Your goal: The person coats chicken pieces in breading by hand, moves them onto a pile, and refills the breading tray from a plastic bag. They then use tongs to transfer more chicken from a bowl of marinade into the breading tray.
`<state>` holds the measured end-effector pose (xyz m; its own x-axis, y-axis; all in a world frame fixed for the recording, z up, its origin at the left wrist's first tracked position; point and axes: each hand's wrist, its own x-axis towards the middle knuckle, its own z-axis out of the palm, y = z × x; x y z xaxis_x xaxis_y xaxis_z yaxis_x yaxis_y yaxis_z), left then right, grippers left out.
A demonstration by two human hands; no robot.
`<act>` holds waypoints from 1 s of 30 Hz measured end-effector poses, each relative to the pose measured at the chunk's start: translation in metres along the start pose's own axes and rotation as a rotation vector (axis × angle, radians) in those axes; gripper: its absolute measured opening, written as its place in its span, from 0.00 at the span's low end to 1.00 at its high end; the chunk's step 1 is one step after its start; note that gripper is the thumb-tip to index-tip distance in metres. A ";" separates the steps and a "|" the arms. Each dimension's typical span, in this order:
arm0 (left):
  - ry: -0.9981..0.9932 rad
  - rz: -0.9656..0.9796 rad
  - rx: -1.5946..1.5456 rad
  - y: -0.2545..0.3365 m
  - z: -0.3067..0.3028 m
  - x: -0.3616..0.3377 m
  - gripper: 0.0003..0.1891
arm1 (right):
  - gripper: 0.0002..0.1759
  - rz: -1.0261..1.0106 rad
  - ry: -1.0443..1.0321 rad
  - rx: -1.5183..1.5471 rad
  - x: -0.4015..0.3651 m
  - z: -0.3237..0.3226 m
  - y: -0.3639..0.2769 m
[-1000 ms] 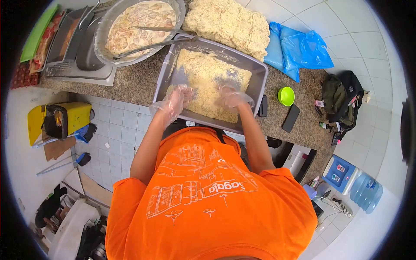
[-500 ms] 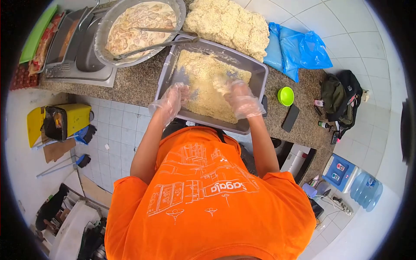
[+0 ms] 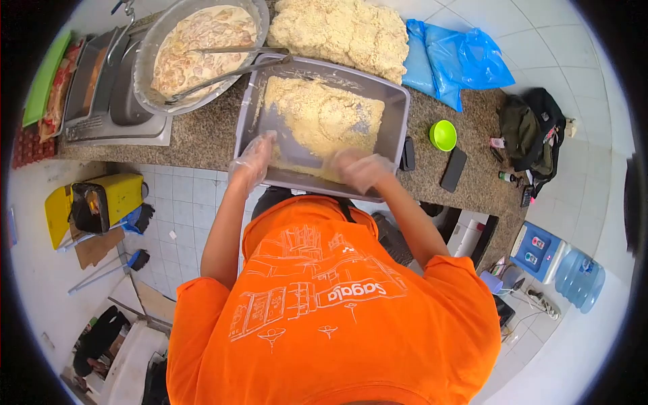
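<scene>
- A basin (image 3: 142, 75) of wet, pale pieces stands beside the tray, with tongs (image 3: 270, 50) laid across.
- The gloved left hand (image 3: 254, 160) is now drawn back to the tray's near left rim; I cannot tell whether it grips.
- The grey tray (image 3: 399, 128) holds the pale crumbs (image 3: 331, 118), now banked farther back and right, baring more floor; they seem to be getting gathered together.
- The gloved right hand (image 3: 361, 167), blurred, is now nearer the front wall; its fingers' spread is unclear.
</scene>
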<state>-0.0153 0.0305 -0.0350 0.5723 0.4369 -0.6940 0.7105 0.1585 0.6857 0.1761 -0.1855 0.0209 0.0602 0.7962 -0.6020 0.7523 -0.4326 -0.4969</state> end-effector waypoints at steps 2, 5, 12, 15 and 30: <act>-0.044 0.026 0.030 0.001 0.013 0.006 0.32 | 0.14 -0.007 0.303 -0.525 0.029 0.044 0.061; -0.151 0.105 0.308 0.035 0.025 -0.019 0.31 | 0.12 -0.073 0.227 -1.667 0.003 0.036 0.034; -0.574 -0.130 -0.159 -0.011 0.111 0.055 0.33 | 0.15 0.152 0.214 -0.390 0.002 0.064 0.045; -0.589 -0.160 -0.354 -0.002 0.149 0.056 0.32 | 0.17 0.112 0.202 -0.455 0.006 0.062 0.036; -0.224 -0.056 -0.968 0.082 0.055 -0.003 0.30 | 0.16 0.135 0.623 -0.606 0.073 -0.014 0.035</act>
<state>0.0632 -0.0063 0.0114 0.6833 0.2450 -0.6878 0.1555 0.8716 0.4649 0.2157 -0.1363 -0.0315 0.3876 0.9171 -0.0934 0.9211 -0.3815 0.0773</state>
